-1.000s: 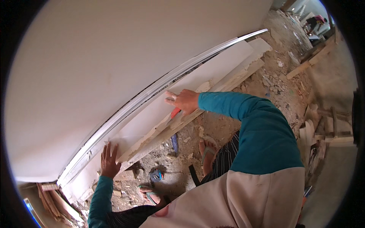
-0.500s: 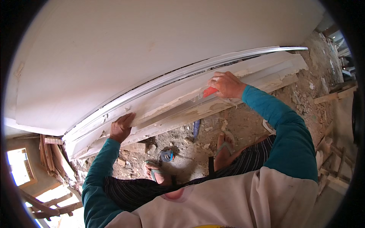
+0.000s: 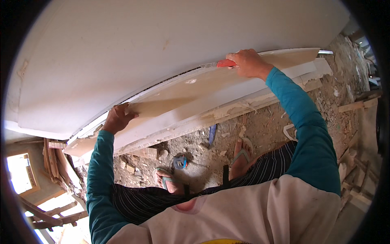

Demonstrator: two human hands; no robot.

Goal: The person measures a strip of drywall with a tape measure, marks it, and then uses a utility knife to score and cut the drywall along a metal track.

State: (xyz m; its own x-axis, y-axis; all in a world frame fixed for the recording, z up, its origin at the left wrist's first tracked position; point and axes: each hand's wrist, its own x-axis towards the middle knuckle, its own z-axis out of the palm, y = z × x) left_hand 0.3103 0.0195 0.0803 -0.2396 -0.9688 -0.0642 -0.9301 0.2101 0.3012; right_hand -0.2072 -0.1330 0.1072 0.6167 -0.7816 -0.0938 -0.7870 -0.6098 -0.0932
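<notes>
A long plasterboard strip (image 3: 174, 103), tan on its facing side, stands tilted along the foot of a big pale panel. Its upper edge near the left end is gripped by my left hand (image 3: 118, 118), fingers curled over it. My right hand (image 3: 250, 63) is closed round a red-handled tool (image 3: 226, 63) at the strip's upper edge, farther right. A pale flat part reaches left from the red handle; its exact kind is unclear. More white board strips (image 3: 203, 112) lie just below, nearer me.
The large pale panel (image 3: 170, 36) fills the far side. Between my sandalled feet and the boards, rubble covers the ground, with a tape measure (image 3: 179, 162) and a blue pointed object (image 3: 212, 135) on it. Timber pieces (image 3: 359, 103) lie at right, more planks (image 3: 53, 162) at left.
The strip has tipped up toward the panel, turning its tan side to me and covering most of the metal channel. Both hands moved farther away; the left now grips the edge, having lain flat.
</notes>
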